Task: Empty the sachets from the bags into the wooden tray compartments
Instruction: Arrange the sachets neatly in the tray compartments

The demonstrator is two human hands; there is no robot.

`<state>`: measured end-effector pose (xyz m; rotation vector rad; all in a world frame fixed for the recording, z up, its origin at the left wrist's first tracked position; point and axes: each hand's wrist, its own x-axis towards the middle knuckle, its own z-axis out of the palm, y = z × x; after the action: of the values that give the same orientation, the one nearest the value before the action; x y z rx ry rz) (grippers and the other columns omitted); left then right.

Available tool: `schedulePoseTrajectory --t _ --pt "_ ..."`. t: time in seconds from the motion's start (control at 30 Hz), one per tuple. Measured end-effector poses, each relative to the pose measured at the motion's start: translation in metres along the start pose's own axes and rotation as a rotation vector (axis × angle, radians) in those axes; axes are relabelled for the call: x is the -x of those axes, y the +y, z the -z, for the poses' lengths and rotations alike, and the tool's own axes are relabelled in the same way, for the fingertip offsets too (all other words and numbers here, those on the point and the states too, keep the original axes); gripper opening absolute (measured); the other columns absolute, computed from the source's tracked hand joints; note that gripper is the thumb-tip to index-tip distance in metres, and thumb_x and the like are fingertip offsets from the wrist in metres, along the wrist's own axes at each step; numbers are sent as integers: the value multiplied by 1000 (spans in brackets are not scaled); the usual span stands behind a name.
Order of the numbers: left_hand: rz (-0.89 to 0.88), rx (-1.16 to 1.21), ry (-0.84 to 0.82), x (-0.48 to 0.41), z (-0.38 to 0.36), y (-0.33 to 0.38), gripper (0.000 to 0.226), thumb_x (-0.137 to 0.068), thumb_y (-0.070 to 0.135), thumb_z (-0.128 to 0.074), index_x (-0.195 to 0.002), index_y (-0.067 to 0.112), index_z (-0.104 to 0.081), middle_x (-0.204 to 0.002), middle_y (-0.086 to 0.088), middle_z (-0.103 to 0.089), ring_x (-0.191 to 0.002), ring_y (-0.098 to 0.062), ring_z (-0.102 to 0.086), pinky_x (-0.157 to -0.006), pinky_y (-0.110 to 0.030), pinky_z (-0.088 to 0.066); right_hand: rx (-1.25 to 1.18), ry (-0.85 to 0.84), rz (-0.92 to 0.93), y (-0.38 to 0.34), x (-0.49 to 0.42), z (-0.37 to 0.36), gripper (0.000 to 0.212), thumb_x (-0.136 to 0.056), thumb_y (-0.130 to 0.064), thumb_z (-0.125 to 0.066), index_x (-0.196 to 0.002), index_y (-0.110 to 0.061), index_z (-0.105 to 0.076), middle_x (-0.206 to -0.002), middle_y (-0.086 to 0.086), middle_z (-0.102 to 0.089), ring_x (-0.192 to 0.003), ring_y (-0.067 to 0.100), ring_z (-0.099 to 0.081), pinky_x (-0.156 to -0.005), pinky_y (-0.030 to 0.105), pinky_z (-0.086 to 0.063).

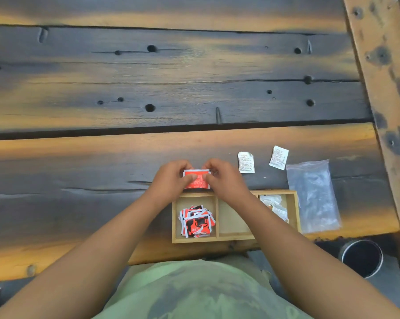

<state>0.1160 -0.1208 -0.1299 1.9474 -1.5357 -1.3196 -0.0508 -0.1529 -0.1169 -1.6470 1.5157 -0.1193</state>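
Observation:
A wooden tray (218, 216) with three compartments lies at the table's near edge. Its left compartment holds a heap of red sachets (196, 223); its right one holds white sachets (277, 207), partly hidden by my right forearm. The middle compartment looks bare where it shows. Just beyond the tray, my left hand (171, 178) and my right hand (224, 178) both grip a stack of red sachets (196, 180) from either side. Two white sachets (246, 162) (278, 157) lie loose on the table to the right.
A clear plastic bag (314, 196) lies flat to the right of the tray. A dark round metal-rimmed container (362, 257) stands below the table edge at the right. A wooden beam (383, 72) runs along the table's right side.

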Motion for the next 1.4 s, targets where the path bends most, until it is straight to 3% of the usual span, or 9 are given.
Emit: schedulePoseTrajectory --t 0.13,0.27,0.43,0.63,0.73,0.97,1.17,1.3,1.4 --pt "16 -43 -39 25 -10 0 10 -90 24 -70 -87 21 -61 -84 5 -67 -73 -6 -61 -59 -26 -46 -20 -49 -25 8 30 -4 8 -91 -17 -65 -98 -20 -62 -81 -9 -60 -78 13 -62 -64 33 -52" --pt "36 -75 -67 48 -23 -4 13 -89 23 -70 -90 20 -57 -79 9 -64 -70 -6 -61 -58 -27 -47 12 -83 -24 20 52 -14 10 -91 -16 -63 -95 -23 -56 -78 -9 -60 -73 10 -62 -60 32 -50" --pt "54 -107 -111 64 -35 -12 19 -88 21 -70 -86 24 -51 -78 1 -64 -73 -20 -62 -64 -41 -51 77 -105 -4 32 67 -25 17 -86 -16 -65 -91 -27 -53 -74 -9 -57 -71 16 -57 -64 35 -46" --pt "4 -254 -148 71 -38 -15 20 -88 23 -70 -89 22 -49 -91 2 -67 -81 -18 -62 -61 -33 -45 213 -139 46 33 75 -30 12 -88 -23 -64 -96 -23 -55 -88 -2 -64 -83 22 -60 -65 33 -44" --pt "-51 -364 -170 71 -38 -17 25 -87 27 -71 -86 24 -46 -90 6 -59 -80 -17 -54 -62 -30 -36 277 -162 81 31 76 -30 11 -89 -23 -62 -97 -21 -54 -93 0 -64 -86 23 -58 -68 36 -45" --pt "-133 -459 -220 71 -40 -19 30 -89 34 -68 -90 27 -39 -94 9 -44 -80 -16 -47 -67 -30 -36 369 -185 98 30 78 -34 22 -89 -27 -62 -103 -21 -47 -103 5 -68 -88 30 -61 -68 38 -45" --pt "-146 -479 -280 63 -35 -19 28 -88 36 -68 -90 27 -42 -95 7 -50 -86 -20 -53 -73 -37 -47 258 -208 36 31 73 -29 23 -88 -25 -64 -99 -25 -44 -92 2 -67 -80 25 -58 -62 35 -41" --pt "-114 -509 -287 54 -29 -12 20 -92 38 -61 -87 23 -50 -88 7 -58 -80 -16 -56 -69 -36 -49 105 -150 -10 45 69 -13 16 -88 -24 -63 -96 -23 -49 -75 -6 -61 -74 20 -59 -69 38 -49" --pt "-82 -521 -242 46 -29 -1 18 -95 38 -56 -89 22 -55 -90 5 -64 -79 -14 -59 -68 -35 -50 29 -107 -31 62 61 9 12 -90 -26 -63 -96 -22 -53 -76 -5 -61 -76 19 -61 -71 36 -49"
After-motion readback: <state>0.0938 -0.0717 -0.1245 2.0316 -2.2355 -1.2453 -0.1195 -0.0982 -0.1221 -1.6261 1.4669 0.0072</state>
